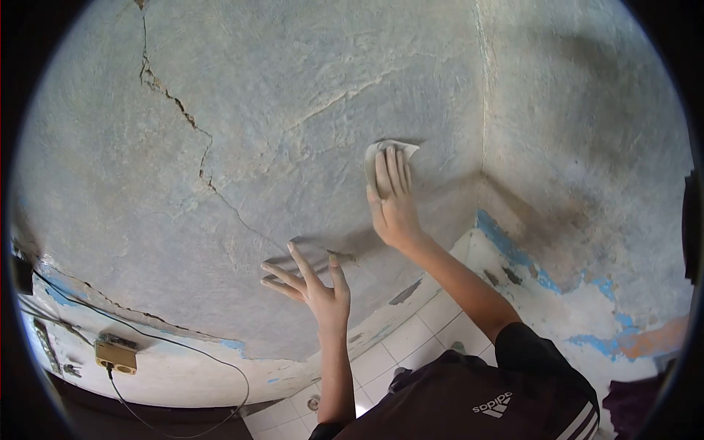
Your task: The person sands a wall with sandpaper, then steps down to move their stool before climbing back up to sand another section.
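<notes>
My right hand (394, 194) presses a pale folded sheet (375, 165) flat against the grey, rough wall (308, 169), its fingers close together over the sheet. Lower and to the left, my left hand (315, 286) is spread, with its fingertips at the wall and nothing in it. A long, jagged crack (183, 110) runs down the wall from the upper left toward my left hand. The sheet's upper right corner sticks out past my fingertips.
A wall corner (482, 110) rises right of my right hand. Peeling blue paint (506, 238) marks the right wall. At the lower left, a socket box (116, 355) holds a plug with a looping black cable (183, 343). White floor tiles (374, 363) lie below.
</notes>
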A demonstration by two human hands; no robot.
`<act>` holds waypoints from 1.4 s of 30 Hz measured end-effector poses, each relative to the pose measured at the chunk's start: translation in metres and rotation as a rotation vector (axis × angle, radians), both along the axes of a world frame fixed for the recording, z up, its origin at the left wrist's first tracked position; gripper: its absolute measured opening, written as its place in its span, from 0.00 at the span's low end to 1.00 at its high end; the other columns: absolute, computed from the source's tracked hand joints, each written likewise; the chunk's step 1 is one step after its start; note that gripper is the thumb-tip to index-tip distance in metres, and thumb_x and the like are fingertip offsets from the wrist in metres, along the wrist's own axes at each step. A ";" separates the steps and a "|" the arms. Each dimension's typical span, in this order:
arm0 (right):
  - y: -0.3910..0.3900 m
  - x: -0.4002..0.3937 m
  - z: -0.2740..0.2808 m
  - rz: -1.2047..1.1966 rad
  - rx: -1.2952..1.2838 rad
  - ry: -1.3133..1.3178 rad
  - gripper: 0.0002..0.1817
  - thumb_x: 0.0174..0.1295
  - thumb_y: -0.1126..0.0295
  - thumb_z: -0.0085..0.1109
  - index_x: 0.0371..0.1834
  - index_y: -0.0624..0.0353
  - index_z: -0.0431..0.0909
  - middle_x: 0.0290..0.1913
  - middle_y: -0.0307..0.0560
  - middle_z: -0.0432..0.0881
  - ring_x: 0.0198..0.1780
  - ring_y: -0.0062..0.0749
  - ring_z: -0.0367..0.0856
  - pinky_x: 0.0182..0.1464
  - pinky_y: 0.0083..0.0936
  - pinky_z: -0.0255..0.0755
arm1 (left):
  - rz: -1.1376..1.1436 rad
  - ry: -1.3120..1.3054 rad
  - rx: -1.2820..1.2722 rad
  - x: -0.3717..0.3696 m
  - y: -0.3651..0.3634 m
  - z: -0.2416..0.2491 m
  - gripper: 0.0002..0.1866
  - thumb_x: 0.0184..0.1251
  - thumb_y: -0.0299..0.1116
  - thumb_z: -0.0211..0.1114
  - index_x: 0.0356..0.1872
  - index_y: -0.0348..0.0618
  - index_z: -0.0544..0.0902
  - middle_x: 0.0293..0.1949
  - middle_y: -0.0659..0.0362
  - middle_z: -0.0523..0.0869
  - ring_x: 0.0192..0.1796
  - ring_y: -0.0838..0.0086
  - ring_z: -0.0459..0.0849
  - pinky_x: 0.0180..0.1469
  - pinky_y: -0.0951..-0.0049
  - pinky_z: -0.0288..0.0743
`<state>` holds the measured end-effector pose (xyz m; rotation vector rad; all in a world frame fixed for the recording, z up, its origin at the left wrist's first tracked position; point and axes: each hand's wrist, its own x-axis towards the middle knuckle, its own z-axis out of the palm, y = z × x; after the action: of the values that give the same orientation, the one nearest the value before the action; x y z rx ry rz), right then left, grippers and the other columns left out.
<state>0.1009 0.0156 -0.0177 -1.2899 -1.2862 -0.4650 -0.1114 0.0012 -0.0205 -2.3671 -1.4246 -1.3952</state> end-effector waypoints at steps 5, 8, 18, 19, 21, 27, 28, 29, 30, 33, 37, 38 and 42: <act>-0.011 0.004 -0.058 -0.053 -0.215 -0.225 0.31 0.77 0.66 0.38 0.79 0.72 0.54 0.78 0.75 0.53 0.79 0.73 0.50 0.78 0.64 0.42 | 0.006 -0.010 -0.012 0.026 0.001 -0.005 0.42 0.72 0.45 0.66 0.82 0.50 0.56 0.80 0.35 0.26 0.77 0.25 0.17 0.68 0.18 0.27; -0.013 0.039 -0.012 -0.106 -0.148 -0.205 0.31 0.79 0.62 0.36 0.80 0.69 0.53 0.80 0.73 0.51 0.80 0.72 0.48 0.78 0.63 0.42 | -0.031 0.015 -0.034 0.034 -0.002 -0.006 0.43 0.71 0.45 0.67 0.82 0.50 0.55 0.80 0.34 0.26 0.76 0.24 0.16 0.67 0.16 0.26; -0.041 0.019 -0.009 -0.095 -0.459 -0.326 0.31 0.80 0.59 0.35 0.83 0.56 0.52 0.82 0.61 0.52 0.81 0.68 0.46 0.78 0.65 0.39 | -0.017 -0.019 -0.057 0.056 0.004 -0.006 0.43 0.71 0.50 0.65 0.82 0.54 0.54 0.79 0.33 0.22 0.75 0.23 0.14 0.65 0.15 0.23; -0.034 0.031 -0.003 -0.094 -0.350 -0.302 0.31 0.80 0.60 0.35 0.82 0.60 0.53 0.82 0.61 0.52 0.82 0.67 0.44 0.79 0.63 0.38 | -0.013 -0.006 -0.044 0.054 0.006 -0.008 0.43 0.72 0.50 0.64 0.82 0.54 0.55 0.79 0.33 0.22 0.74 0.23 0.14 0.65 0.14 0.23; -0.021 0.052 0.025 -0.066 -0.225 -0.160 0.30 0.80 0.60 0.34 0.82 0.61 0.53 0.82 0.62 0.52 0.82 0.67 0.43 0.80 0.61 0.37 | -0.046 -0.005 -0.062 0.051 0.007 -0.010 0.42 0.70 0.49 0.66 0.82 0.56 0.57 0.78 0.31 0.21 0.73 0.21 0.12 0.63 0.13 0.21; -0.010 0.018 0.012 -0.026 -0.029 -0.064 0.33 0.80 0.58 0.37 0.80 0.70 0.49 0.80 0.74 0.49 0.79 0.79 0.43 0.77 0.67 0.40 | -0.102 0.023 -0.097 0.046 0.008 -0.016 0.41 0.70 0.49 0.65 0.81 0.59 0.60 0.77 0.28 0.21 0.72 0.20 0.10 0.61 0.12 0.18; -0.015 0.003 -0.004 -0.037 -0.032 -0.057 0.33 0.80 0.58 0.37 0.80 0.70 0.49 0.80 0.74 0.49 0.79 0.79 0.43 0.77 0.67 0.40 | -0.097 0.032 -0.118 0.045 0.008 -0.017 0.40 0.70 0.50 0.65 0.81 0.59 0.60 0.77 0.28 0.21 0.72 0.20 0.10 0.61 0.12 0.18; -0.021 -0.011 -0.020 -0.002 -0.122 -0.071 0.34 0.80 0.57 0.38 0.80 0.71 0.49 0.79 0.76 0.49 0.79 0.80 0.44 0.77 0.68 0.40 | -0.107 0.038 -0.120 0.045 0.009 -0.018 0.40 0.70 0.50 0.65 0.81 0.59 0.60 0.77 0.28 0.21 0.72 0.20 0.10 0.61 0.12 0.18; -0.025 -0.017 -0.023 0.036 -0.212 -0.086 0.35 0.80 0.56 0.38 0.80 0.72 0.48 0.79 0.77 0.49 0.79 0.81 0.45 0.76 0.70 0.41 | -0.107 0.038 -0.114 0.045 0.009 -0.018 0.40 0.71 0.51 0.64 0.81 0.59 0.60 0.77 0.28 0.21 0.72 0.20 0.10 0.60 0.12 0.18; -0.011 0.014 -0.004 -0.024 -0.192 -0.033 0.38 0.79 0.54 0.40 0.81 0.72 0.45 0.79 0.79 0.47 0.80 0.80 0.41 0.77 0.66 0.39 | -0.103 0.046 -0.087 0.045 0.011 -0.019 0.40 0.72 0.53 0.63 0.81 0.59 0.60 0.77 0.28 0.21 0.72 0.21 0.09 0.60 0.12 0.17; 0.002 0.059 0.036 -0.043 -0.014 0.111 0.40 0.78 0.54 0.41 0.81 0.73 0.44 0.80 0.78 0.45 0.80 0.78 0.39 0.78 0.64 0.37 | -0.077 0.038 -0.068 0.052 0.011 -0.018 0.40 0.72 0.54 0.62 0.81 0.58 0.59 0.77 0.29 0.21 0.72 0.21 0.09 0.60 0.12 0.16; 0.002 0.061 0.034 -0.061 -0.033 0.080 0.40 0.78 0.54 0.42 0.81 0.73 0.44 0.80 0.78 0.46 0.80 0.78 0.39 0.78 0.64 0.38 | -0.068 0.037 -0.071 0.055 0.010 -0.017 0.40 0.72 0.54 0.62 0.81 0.58 0.59 0.77 0.29 0.21 0.72 0.21 0.09 0.60 0.12 0.16; -0.002 0.048 -0.028 -0.126 -0.151 -0.014 0.40 0.77 0.54 0.43 0.80 0.73 0.45 0.79 0.78 0.48 0.80 0.77 0.42 0.78 0.64 0.39 | -0.060 -0.037 -0.122 0.069 0.006 -0.019 0.42 0.71 0.53 0.64 0.82 0.54 0.57 0.77 0.29 0.20 0.73 0.22 0.10 0.61 0.13 0.18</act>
<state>0.1491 0.0137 -0.0457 -1.5033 -1.2759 -0.4738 -0.0426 0.0075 -0.0397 -2.4907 -1.5017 -1.4113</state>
